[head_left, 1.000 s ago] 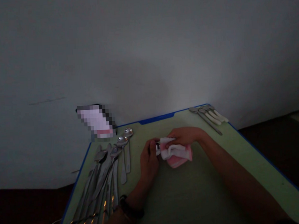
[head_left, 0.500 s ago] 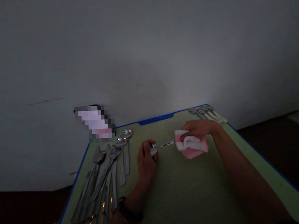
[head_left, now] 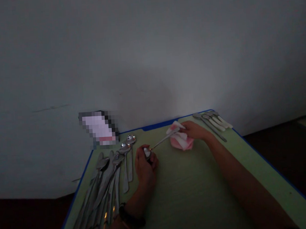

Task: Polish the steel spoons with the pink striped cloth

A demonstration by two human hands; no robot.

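Observation:
A metal spoon (head_left: 161, 141) spans the space between my hands, its bowl to the left and its handle rising to the right. My left hand (head_left: 145, 168) is closed around the bowl end. With my right hand (head_left: 193, 129) I grip a pink and white cloth (head_left: 182, 142), bunched beside the tip of the handle. The handle's end shows in front of the cloth; whether the fingers press on it is hidden. Two spoons (head_left: 130, 139) lie on the table just left of my left hand.
Several spoons and other cutlery (head_left: 105, 180) lie along the left of the green table (head_left: 193, 191). Spoons with pale handles (head_left: 215, 121) lie at the far right corner. A phone-like object (head_left: 99, 127), blurred out, leans on the wall (head_left: 150, 60) at the back left.
My right hand and the cloth have moved left and slightly up, leaving more of the handle bare. The spoon now tilts more steeply. My left hand has shifted a little left.

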